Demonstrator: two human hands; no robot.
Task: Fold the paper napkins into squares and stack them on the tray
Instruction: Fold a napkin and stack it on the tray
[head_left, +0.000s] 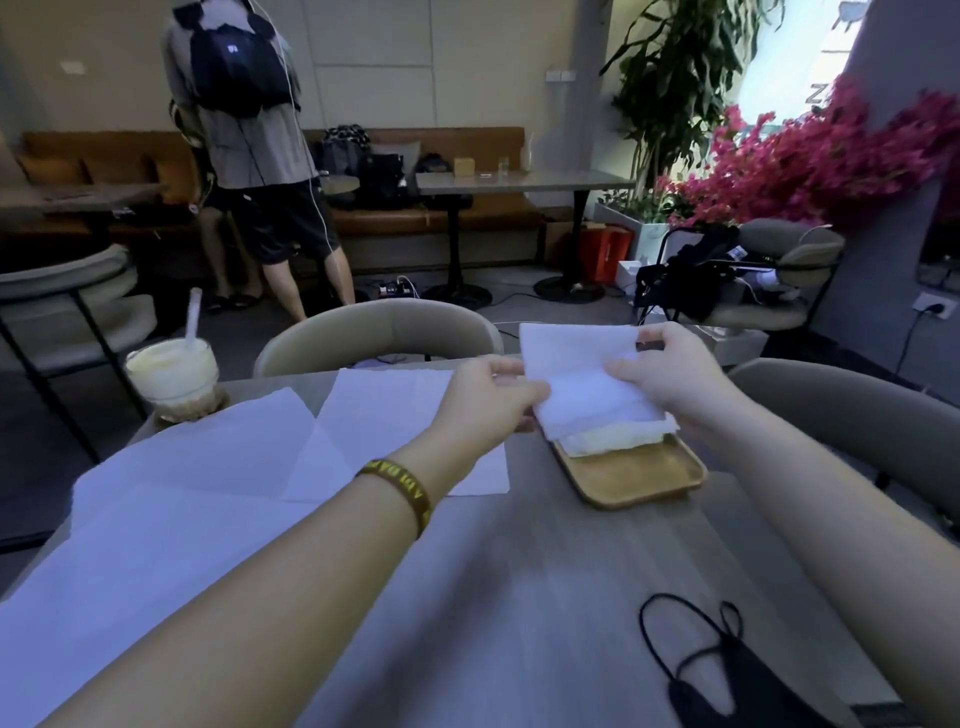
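A white paper napkin (571, 358) is held up over the far end of a wooden tray (644, 475), partly folded. My left hand (483, 400) pinches its left edge. My right hand (670, 371) grips its right side, fingers curled over the top fold. Under the held napkin, a stack of folded napkins (608, 439) lies on the tray's far half. Several unfolded white napkins (208, 467) are spread flat over the left part of the grey table.
An iced drink with a straw (174, 376) stands on a coaster at the table's far left corner. A black face mask (727, 670) lies near the front right. Chair backs ring the table; a person stands farther back.
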